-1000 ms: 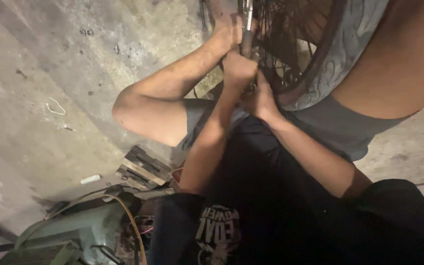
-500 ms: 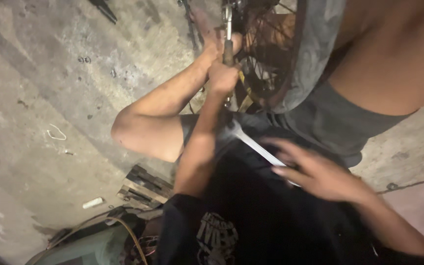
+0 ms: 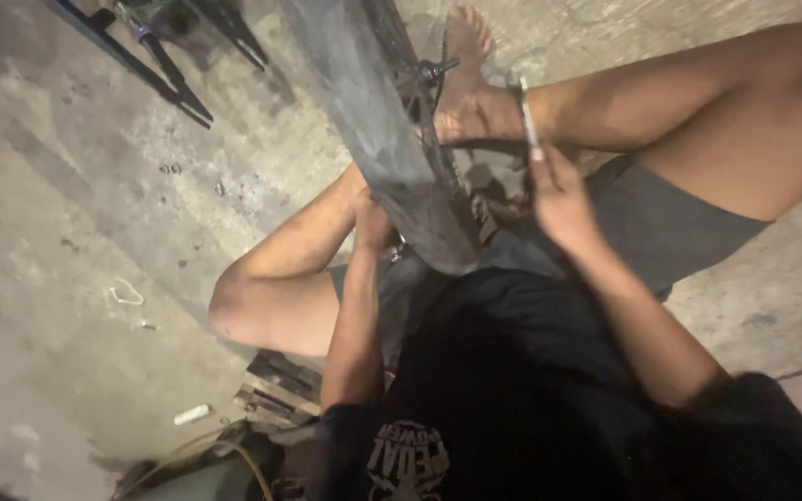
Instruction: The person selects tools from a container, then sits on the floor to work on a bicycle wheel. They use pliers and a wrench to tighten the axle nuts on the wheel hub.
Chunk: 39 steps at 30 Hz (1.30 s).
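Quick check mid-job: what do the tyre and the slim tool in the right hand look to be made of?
Tyre: likely rubber, matt dark grey and dusty, with no shine.
Slim tool, in the right hand: probably bare metal, pale silvery and catching the light; blurred, so its kind is uncertain.
The left hand rests against the tyre's side.

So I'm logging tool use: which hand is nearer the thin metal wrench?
Right. The right hand holds the thin metal wrench by its lower end. The left hand is apart from it, pressed to the far side of the bicycle tyre.
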Available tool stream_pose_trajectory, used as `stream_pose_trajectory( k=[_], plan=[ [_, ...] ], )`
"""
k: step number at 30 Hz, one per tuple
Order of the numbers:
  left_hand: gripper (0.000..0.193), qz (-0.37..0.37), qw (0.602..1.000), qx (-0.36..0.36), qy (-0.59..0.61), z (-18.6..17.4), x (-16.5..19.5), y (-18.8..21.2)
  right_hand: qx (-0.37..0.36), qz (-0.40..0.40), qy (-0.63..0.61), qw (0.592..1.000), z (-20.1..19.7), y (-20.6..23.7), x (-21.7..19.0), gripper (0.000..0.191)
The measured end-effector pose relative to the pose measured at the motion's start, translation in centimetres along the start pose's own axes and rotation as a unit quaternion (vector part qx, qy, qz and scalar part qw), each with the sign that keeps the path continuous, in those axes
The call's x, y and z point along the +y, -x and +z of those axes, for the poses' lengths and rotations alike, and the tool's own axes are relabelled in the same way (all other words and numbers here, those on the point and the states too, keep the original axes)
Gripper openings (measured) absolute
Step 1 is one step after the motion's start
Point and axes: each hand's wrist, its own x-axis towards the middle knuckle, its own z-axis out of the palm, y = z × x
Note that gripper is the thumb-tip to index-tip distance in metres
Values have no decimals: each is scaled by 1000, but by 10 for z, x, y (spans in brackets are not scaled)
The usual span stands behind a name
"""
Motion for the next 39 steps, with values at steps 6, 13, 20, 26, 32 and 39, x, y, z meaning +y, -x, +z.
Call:
stream_pose_trajectory(
  k=[6,13,20,26,32,39],
  plan=[
    [21,17,987,83,-138,-9,-12,0,-11,-16,-42,999,81,-34,44,35],
    [12,33,952,105,-285,3,-17,1,-23,-175,-15,984,67,-34,17,29],
    [17,10,961,88,-263,18,-9,4,-25,-170,-5,985,53,-25,7,26],
    [35,26,953,96,-286,25,-2,22,-39,-94,-65,993,57,-21,10,28],
    [31,89,907,64,-406,1,-12,25,-94,-16,-195,976,70,-20,27,35],
    [36,113,945,49,-302,-15,-31,24,-80,-16,-109,991,78,-17,57,30]
  ],
)
